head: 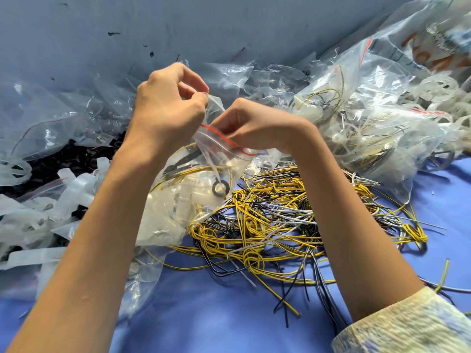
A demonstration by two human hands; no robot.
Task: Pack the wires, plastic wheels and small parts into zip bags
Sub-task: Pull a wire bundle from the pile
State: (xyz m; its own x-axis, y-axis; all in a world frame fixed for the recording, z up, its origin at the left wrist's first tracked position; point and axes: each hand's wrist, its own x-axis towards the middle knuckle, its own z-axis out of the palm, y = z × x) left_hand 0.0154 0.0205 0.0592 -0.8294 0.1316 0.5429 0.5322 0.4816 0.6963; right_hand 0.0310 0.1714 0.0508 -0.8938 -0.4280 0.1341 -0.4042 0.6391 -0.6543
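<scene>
You hold a small clear zip bag in both hands, up over the middle of the blue surface. The bag has a red line along its mouth. Your left hand has its fingers curled, and the thumb and fingertips pinch the top flap of the bag. Your right hand is curled too, and it pinches the bag right at the red line. The bag hangs down from your fingers.

A black ring shows through the plastic low down. You cannot tell if it sits in this bag or in the one behind it.

Just below the bag, under your left arm, lies a bigger clear bag with white bits inside. Beside it, under your right wrist, a big pile of wires lies on the surface. The wires are yellow, black and pale grey, all tangled up, and some stick out toward the near edge.

Along the far edge there is a long heap of clear bags, crumpled and piled on each other. In the far right corner sit full bags with wires and white parts in them, and some white plastic wheels are beside them.

By the left edge you see white plastic pieces and a dark patch of small parts. A pale patterned sleeve covers your right arm near the right edge.
</scene>
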